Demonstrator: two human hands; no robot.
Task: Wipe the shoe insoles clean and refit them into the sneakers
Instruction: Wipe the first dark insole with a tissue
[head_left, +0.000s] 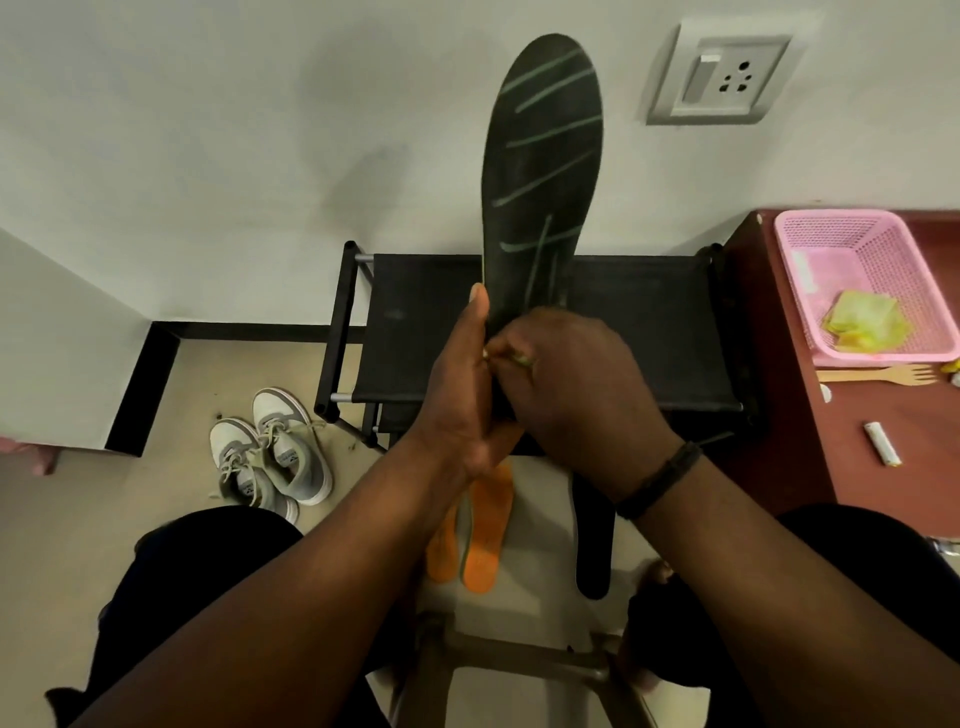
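Centrally: left hand (462, 395) grips the heel end of a black insole (543, 171), thumb lying straight along its left edge. Right hand (576, 384), fingers curled, pinches something small against the same end; what it is cannot be told. Insole stands upright, toe up, dark with pale diagonal streaks. Near floor: two orange insoles (483, 535), another black insole (592, 551); sneakers (270, 452) left.

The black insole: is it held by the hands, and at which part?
Yes. Both hands, left and right, grip the black insole at its lower end.
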